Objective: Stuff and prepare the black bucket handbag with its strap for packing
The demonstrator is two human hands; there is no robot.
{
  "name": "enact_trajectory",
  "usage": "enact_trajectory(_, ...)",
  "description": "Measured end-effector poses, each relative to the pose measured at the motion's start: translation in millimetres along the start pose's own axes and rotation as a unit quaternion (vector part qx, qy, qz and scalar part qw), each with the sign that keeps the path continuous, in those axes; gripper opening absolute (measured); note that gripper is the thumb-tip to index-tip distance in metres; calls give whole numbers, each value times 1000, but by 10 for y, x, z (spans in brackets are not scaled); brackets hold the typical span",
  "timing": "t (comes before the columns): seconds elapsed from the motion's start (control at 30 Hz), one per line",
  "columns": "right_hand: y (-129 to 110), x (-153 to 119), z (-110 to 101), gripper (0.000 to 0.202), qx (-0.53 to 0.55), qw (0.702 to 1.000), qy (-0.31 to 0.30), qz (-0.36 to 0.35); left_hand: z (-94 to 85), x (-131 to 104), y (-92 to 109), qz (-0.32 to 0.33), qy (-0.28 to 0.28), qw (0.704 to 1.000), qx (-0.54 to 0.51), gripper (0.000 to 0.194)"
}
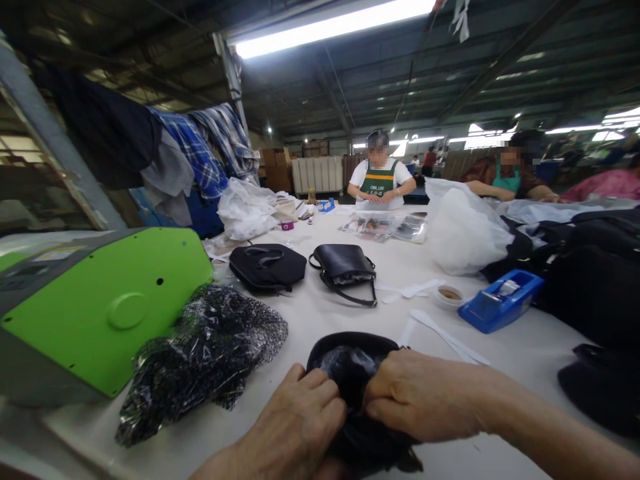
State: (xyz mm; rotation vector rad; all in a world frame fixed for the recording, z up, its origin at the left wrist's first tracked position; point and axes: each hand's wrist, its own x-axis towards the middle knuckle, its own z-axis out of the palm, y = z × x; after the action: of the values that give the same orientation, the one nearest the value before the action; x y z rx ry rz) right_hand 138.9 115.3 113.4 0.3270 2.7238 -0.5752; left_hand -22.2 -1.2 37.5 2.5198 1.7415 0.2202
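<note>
A black bag (350, 341) lies with its mouth open at the bottom centre, dark plastic film (345, 365) showing inside. My left hand (297, 420) is closed on the bag's left edge. From the right, my right hand (420, 393) reaches into the opening with curled fingers; what they pinch, if anything, is hidden. Farther forward are a black bag with a top handle (267, 267) and a smaller black leather bag with a strap (344, 263). Crumpled black patterned plastic (205, 347) lies to the left of my hands.
A green machine (110, 307) stands at the left. On the right are a blue tape dispenser (501, 300), a small round tub (449, 295), white strips (440, 333), a white plastic bag (463, 227) and dark bags (595, 273). Across the table (320, 320), a person in a green apron (379, 183) works.
</note>
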Motion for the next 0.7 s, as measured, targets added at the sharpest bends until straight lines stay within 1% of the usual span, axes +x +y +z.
enact_trajectory(0.07, 39, 21, -8, 29, 33, 999, 0, 11, -34, 1, 17, -14, -10, 1000, 2, 25)
enact_trajectory(0.13, 76, 24, -30, 28, 73, 997, 0, 20, -37, -1, 13, -10, -15, 1000, -2, 27)
enact_trajectory(0.23, 115, 2, -61, 28, 95, 995, -16, 27, 6, -7, -17, 0, -11, 1000, -10, 26)
enact_trajectory(0.33, 128, -23, -67, 22, 105, 994, -22, 37, 58, -14, -40, -4, -7, 1000, -14, 29)
enact_trajectory(0.4, 117, -25, -62, 20, 82, 996, -2, 42, 86, -17, -46, -3, -7, 1000, -11, 30)
enact_trajectory(0.53, 75, 10, -67, 17, -24, 996, 66, 63, 118, -5, -51, 4, 1, 1000, 12, 28)
enact_trajectory(0.6, 84, 28, -69, 14, -68, 990, 103, 68, 105, 11, -52, 11, 1, 1000, 19, 27)
enact_trajectory(0.7, 164, 37, -59, 11, -102, 983, 149, 45, 42, 37, -43, 9, -14, 1000, 11, 25)
